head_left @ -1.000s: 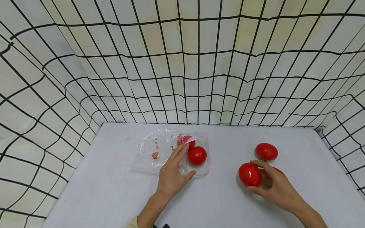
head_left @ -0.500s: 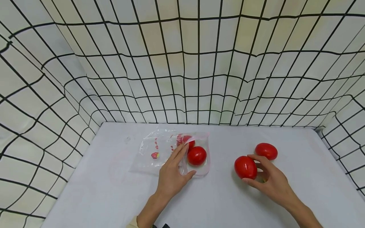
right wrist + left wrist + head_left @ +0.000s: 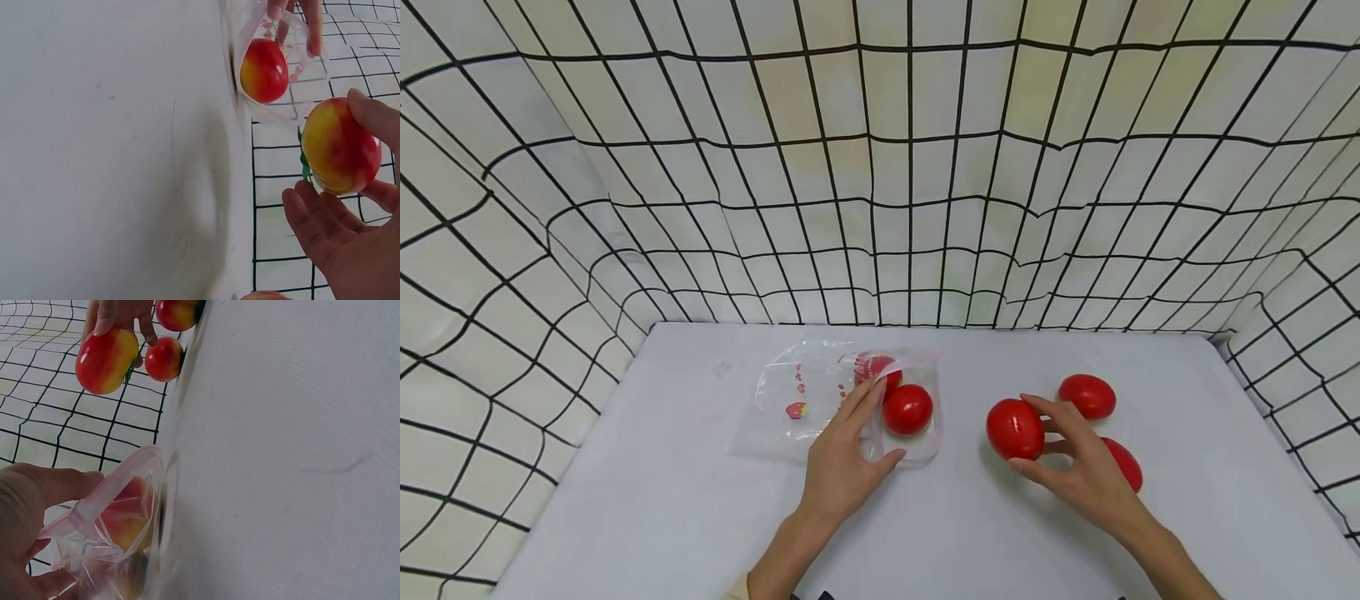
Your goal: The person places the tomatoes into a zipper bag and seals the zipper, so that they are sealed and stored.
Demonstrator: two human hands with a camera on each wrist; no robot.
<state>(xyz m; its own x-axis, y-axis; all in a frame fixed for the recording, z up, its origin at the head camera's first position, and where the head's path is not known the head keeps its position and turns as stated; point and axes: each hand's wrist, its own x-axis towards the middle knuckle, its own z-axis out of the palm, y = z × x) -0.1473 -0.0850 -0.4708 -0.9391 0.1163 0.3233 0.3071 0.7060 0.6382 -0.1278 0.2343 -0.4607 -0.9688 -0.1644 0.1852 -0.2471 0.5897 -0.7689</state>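
Note:
My right hand [image 3: 1086, 467] grips a glossy oval toy mango [image 3: 1015, 428], thumb on one side and fingers on the other, above the table. The right wrist view shows its red-and-yellow skin and a green leaf [image 3: 305, 164]. At the mouth of a clear plastic bag [image 3: 775, 425], my left hand [image 3: 842, 471] holds the pink rim [image 3: 119, 481] between thumb and fingers. The bag lies flat towards the left and bears red heart and strawberry prints. Inside are two more toy mangoes, one near the opening [image 3: 907, 410] and one deeper [image 3: 880, 367], partly covered by the bag.
Two loose toy mangoes lie on the white table [image 3: 662, 500] at the right, one further back [image 3: 1087, 397] and one [image 3: 1123, 463] partly behind my right hand. Black netting [image 3: 910, 208] over white walls surrounds the table's back and sides.
My right hand has carried the toy mango left and slightly away from me, nearer the bag. The loose mango behind that hand shows more now. The left hand keeps its place at the bag.

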